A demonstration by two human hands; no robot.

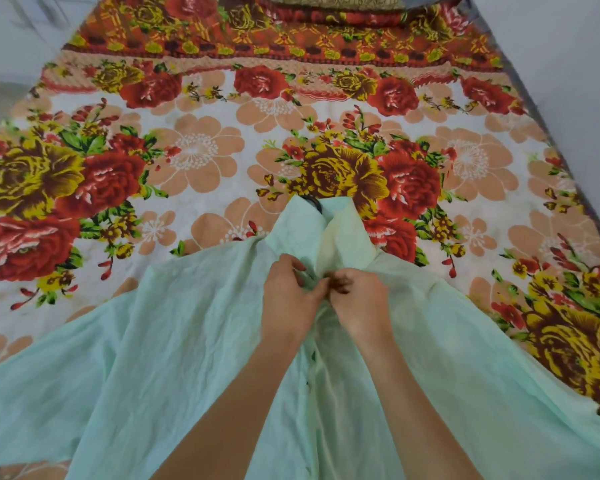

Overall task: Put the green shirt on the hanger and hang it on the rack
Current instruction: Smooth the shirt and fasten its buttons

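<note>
Two front edges of the green shirt [187, 341], spread at lower centre on the bedsheet [205, 150], are pinched by left hand [288, 299] and right hand [361, 303]; the hanger [314, 203] at the collar could be dislodged by tugging.

A wide bed under a red, yellow and peach floral cotton bedsheet [222, 140] stands between plain pale grey walls [568, 64].

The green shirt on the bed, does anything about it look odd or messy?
Slightly. The green shirt lies creased on the bedsheet, and its collar lining looks yellowish against the mint cloth. A dark hanger hook pokes out of the neck.
</note>
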